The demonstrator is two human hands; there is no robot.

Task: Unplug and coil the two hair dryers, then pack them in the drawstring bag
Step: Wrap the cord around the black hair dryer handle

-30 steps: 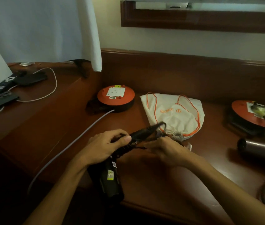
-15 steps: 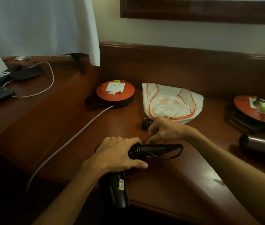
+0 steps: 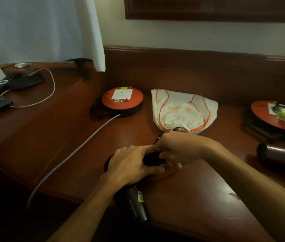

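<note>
A black hair dryer (image 3: 136,205) lies at the desk's front edge, its barrel pointing toward me. My left hand (image 3: 131,163) grips it near the handle, over its bundled black cord (image 3: 153,158). My right hand (image 3: 174,150) holds the same cord bundle from the right, fingers curled round it. Behind the hands lies the white drawstring bag (image 3: 181,112) with orange strings, its mouth gathered toward me. A second, purplish hair dryer (image 3: 283,153) lies at the right, its cord plugged into the right orange cable reel (image 3: 267,117).
A left orange cable reel (image 3: 122,102) with an empty socket sits behind, a grey cable (image 3: 75,152) running from it off the desk front. Remotes, dark devices and a white cord (image 3: 49,95) lie on the raised left surface. A curtain (image 3: 50,28) hangs above.
My right hand has come back from near the bag down onto the cord at the dryer's handle. The loose loop of cord is now bunched between both hands.
</note>
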